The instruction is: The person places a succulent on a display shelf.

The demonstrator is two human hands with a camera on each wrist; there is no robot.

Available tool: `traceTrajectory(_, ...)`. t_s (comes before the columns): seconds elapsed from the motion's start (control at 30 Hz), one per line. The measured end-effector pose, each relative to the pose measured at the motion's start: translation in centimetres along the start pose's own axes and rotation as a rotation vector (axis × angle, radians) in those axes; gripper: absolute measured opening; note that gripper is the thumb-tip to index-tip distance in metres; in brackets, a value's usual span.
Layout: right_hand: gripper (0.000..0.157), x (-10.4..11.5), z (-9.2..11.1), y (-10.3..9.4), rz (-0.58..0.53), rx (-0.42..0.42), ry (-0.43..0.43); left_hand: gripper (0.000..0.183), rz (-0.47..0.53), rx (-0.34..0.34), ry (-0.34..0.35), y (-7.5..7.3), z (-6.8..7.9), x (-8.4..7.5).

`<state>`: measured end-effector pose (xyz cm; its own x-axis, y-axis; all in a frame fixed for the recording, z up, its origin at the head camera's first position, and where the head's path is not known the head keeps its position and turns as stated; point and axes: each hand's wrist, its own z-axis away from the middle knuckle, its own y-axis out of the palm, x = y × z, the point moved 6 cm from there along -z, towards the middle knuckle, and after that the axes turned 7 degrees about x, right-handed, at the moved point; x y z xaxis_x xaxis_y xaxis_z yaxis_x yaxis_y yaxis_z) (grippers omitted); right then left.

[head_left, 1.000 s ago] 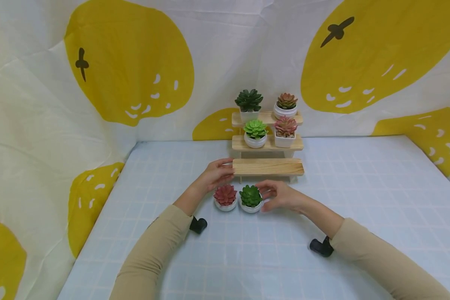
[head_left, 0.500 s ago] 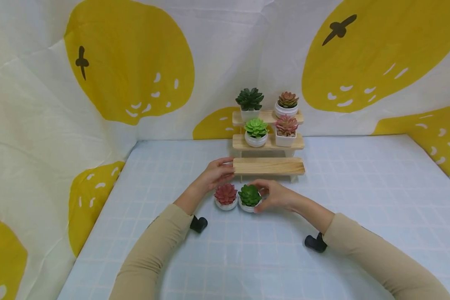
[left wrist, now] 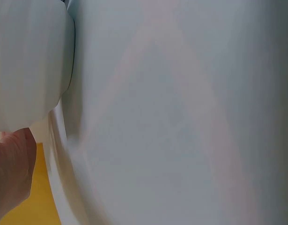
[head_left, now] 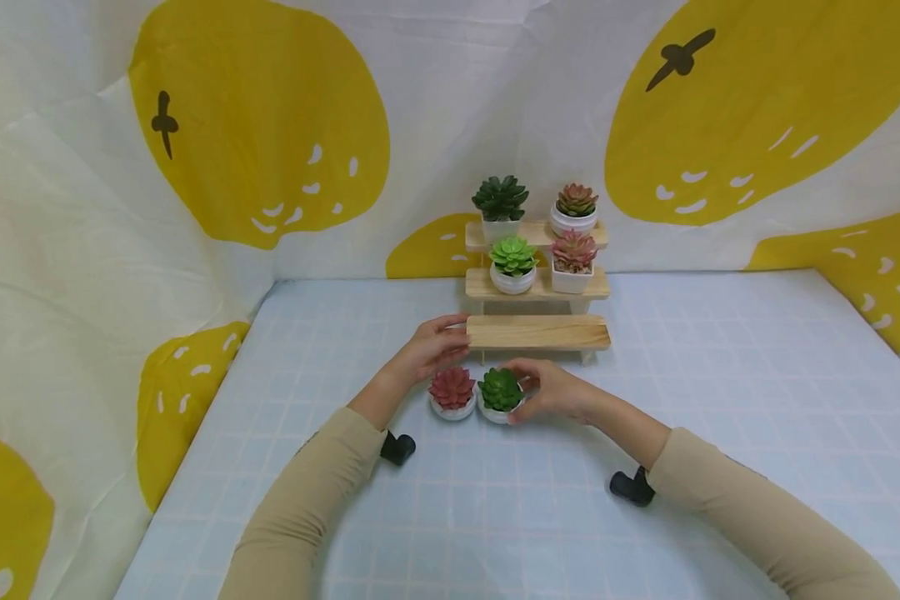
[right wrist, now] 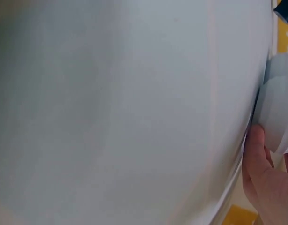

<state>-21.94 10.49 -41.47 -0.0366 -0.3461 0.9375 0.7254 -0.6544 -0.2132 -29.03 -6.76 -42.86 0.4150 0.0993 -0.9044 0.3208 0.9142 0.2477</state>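
My right hand grips a dark green succulent in a round white pot from its right side, thumb in front and fingers behind. In the right wrist view, the thumb lies against the white pot. Just left of it on the table is a red succulent in a round white pot. My left hand touches the left end of the lowest step of a three-tier wooden stand, its fingers fairly straight. A white pot fills the upper left corner of the left wrist view.
The stand's upper steps hold a dark green succulent, an orange-green one, a bright green one and a pink one, all in white pots. A white curtain with yellow fruit prints hangs behind the table.
My right hand has moved slightly left and closed round the green succulent's pot. The left hand stays at the end of the stand.
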Motion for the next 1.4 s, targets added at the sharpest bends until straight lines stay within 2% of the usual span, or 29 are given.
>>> traceTrajectory(0.6,0.065,1.1,0.7,-1.0,-0.008,-0.016,-0.045,0.051,-0.001,-0.013,-0.017,-0.1,-0.1,0.1)
traceTrajectory(0.83,0.068,1.6,0.9,-1.6,0.003,-0.039,-0.016,0.051,-0.001,-0.018,-0.023,-0.1,-0.2,0.2)
traceTrajectory(1.0,0.068,2.2,1.0,-2.1,0.008,-0.065,-0.027,0.051,0.003,-0.022,-0.026,-0.2,-0.1,0.2)
traceTrajectory(1.27,0.070,3.3,1.2,-3.1,-0.002,-0.095,-0.030,0.051,0.018,0.017,0.001,0.0,0.0,0.1)
traceTrajectory(1.4,0.070,3.8,1.1,-3.6,0.003,-0.108,-0.042,0.051,0.027,0.012,-0.003,0.0,0.0,0.2)
